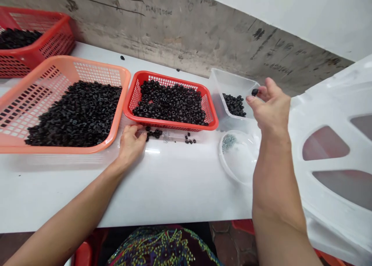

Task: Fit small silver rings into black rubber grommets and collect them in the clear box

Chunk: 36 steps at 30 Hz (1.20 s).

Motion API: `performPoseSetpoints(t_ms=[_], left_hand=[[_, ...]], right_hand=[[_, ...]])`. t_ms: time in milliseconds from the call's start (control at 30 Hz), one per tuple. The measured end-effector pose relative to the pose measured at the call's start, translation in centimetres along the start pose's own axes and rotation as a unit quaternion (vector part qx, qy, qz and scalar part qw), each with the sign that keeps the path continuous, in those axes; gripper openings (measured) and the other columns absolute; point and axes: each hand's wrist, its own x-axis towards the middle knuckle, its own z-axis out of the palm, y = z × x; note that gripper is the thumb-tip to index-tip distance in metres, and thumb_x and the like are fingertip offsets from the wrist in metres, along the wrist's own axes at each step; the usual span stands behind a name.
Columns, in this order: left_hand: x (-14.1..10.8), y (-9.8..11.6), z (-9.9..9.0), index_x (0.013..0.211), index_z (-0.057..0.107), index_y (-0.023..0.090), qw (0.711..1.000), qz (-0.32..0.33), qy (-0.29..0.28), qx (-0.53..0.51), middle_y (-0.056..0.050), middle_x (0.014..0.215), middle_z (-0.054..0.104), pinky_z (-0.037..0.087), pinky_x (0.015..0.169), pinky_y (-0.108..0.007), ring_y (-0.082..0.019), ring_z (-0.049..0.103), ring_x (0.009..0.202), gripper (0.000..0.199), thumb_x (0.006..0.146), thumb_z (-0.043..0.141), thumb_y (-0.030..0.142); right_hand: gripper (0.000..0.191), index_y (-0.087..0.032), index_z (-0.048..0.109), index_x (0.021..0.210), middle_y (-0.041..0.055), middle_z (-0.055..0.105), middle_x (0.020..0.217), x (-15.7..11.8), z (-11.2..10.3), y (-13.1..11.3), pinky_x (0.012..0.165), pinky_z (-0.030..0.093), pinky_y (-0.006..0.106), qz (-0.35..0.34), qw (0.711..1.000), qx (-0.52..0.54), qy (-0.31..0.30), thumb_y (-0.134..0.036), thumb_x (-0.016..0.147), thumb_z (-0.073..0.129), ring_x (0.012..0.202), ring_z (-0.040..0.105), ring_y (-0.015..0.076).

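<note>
From the head camera, the right hand is raised at about 2 o'clock, with the thumb and forefinger pinched nearly closed on a single black ring-shaped piece. The piece sits right at the fingertips, just off the corner of a clear plastic box, which holds a small heap of black pieces.

The left hand rests on the white desk at about 9 o'clock. Its fingers are loosely curled and hold nothing that shows, and they lie just beside a loose cluster of black pieces. Farther along, near the same rim, sit a few more black pieces, with a pinch of tiny silvery bits between the two groups.

A red basket at 12 o'clock is heaped with the black pieces, and a larger salmon-orange basket just beside it at 10 o'clock holds a deep layer of them. A second red basket, also holding black pieces, sits farther back at 10 o'clock. At 4 o'clock is a round clear dish with silvery bits inside — a concrete wall runs behind it all.
</note>
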Motion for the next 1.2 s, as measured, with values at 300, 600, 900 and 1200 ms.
performPoseSetpoints(t_ms=[300,600,900,1200], left_hand=[[0.8,-0.3,-0.2,0.091,0.064,0.014,1.000,-0.014,0.001,-0.010,-0.009,0.093,0.062,0.046,0.080,-0.035,-0.021,0.058,0.082,0.023,0.074,0.054,0.025],[1.3,-0.1,-1.1,0.077,0.060,0.015,0.998,0.021,-0.066,-0.006,-0.005,0.084,0.058,0.044,0.069,-0.030,-0.018,0.055,0.075,0.017,0.061,0.056,0.014],[0.4,-0.4,-0.8,0.086,0.063,0.017,0.969,0.141,-0.141,0.144,-0.007,0.081,0.058,0.043,0.073,-0.035,-0.021,0.054,0.077,0.016,0.071,0.060,0.021],[-0.9,1.1,-0.3,0.094,0.067,0.014,0.947,-0.024,-0.173,-0.269,-0.006,0.085,0.068,0.046,0.064,-0.027,-0.015,0.059,0.070,0.024,0.071,0.065,0.021]], right_hand=[[0.017,-0.021,0.071,0.090,0.0033,0.071,0.083,-10.3,3.4,-2.8,0.074,0.051,0.032,-0.098,0.925,-0.154,-0.334,-0.021,0.081,0.056,0.077,0.067,0.0207],[0.042,-0.015,0.058,0.123,0.0135,0.064,0.103,-12.9,7.0,1.3,0.085,0.047,0.035,-0.067,0.911,-0.223,-0.340,-0.017,0.081,0.056,0.093,0.062,0.0256],[0.023,-0.013,0.068,0.094,0.0131,0.064,0.094,-13.8,8.7,1.7,0.083,0.045,0.034,-0.066,0.906,-0.232,-0.347,-0.013,0.082,0.049,0.089,0.060,0.0248],[0.017,-0.016,0.058,0.092,0.0046,0.060,0.078,-14.3,7.8,0.0,0.067,0.045,0.030,0.025,0.966,0.002,-0.256,-0.019,0.078,0.049,0.068,0.055,0.0176]])
